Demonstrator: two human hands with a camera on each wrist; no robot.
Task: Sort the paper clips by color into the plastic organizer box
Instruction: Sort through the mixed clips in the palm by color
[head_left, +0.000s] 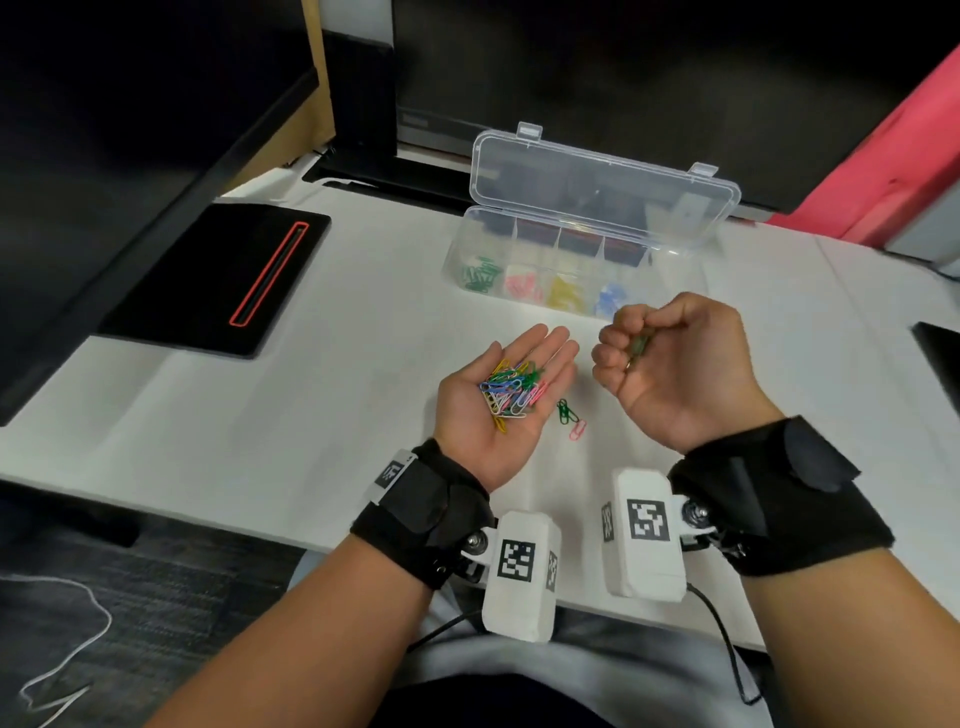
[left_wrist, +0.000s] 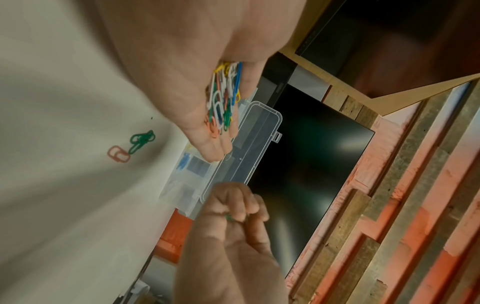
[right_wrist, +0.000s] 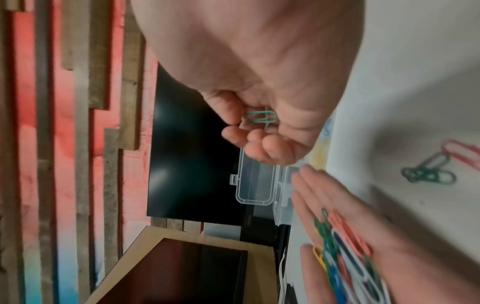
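My left hand (head_left: 506, 382) lies palm up and flat, carrying a mixed pile of coloured paper clips (head_left: 511, 387) (left_wrist: 224, 96) (right_wrist: 345, 246). To its right, my right hand (head_left: 670, 353) is palm up with the fingers curled round green paper clips (head_left: 638, 347) (right_wrist: 261, 117). Green clips (head_left: 565, 410) and a pink clip (head_left: 577, 430) lie on the white table between the hands. The clear organizer box (head_left: 639, 260) stands behind with its lid up; its compartments hold green, pink, yellow and blue clips.
A black mat with a red-edged slot (head_left: 218, 275) lies at the left of the white table (head_left: 311, 415). A dark monitor (head_left: 649, 78) stands behind the box. A red panel (head_left: 893, 156) is at the back right. Wrist cameras (head_left: 647, 535) hang over the near table edge.
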